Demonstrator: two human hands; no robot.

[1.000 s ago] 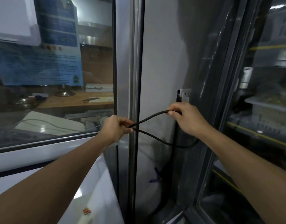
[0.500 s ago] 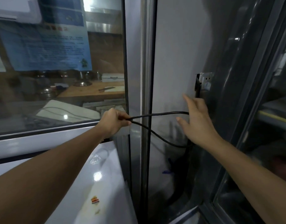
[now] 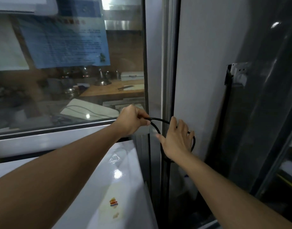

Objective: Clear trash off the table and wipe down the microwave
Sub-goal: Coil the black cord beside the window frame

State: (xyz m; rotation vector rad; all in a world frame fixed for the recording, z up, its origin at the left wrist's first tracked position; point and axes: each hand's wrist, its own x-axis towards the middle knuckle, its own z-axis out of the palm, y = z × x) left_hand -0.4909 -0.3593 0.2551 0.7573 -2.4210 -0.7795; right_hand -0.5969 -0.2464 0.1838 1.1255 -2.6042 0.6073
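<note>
The left hand (image 3: 132, 120) pinched the black power cord (image 3: 156, 128); the right hand (image 3: 176, 140), fingers spread, reached into its loop. Likely cord-tidying before wiping; next, gather slack.

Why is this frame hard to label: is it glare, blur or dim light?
Head view: dim overall, right side darkest; glare spots on the white appliance top and window glass; blue notice blurred; left hand and black cord fairly sharp.

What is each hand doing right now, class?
Left hand: pinching the black cable.
Right hand: open, fingers straight, holding nothing.
</note>
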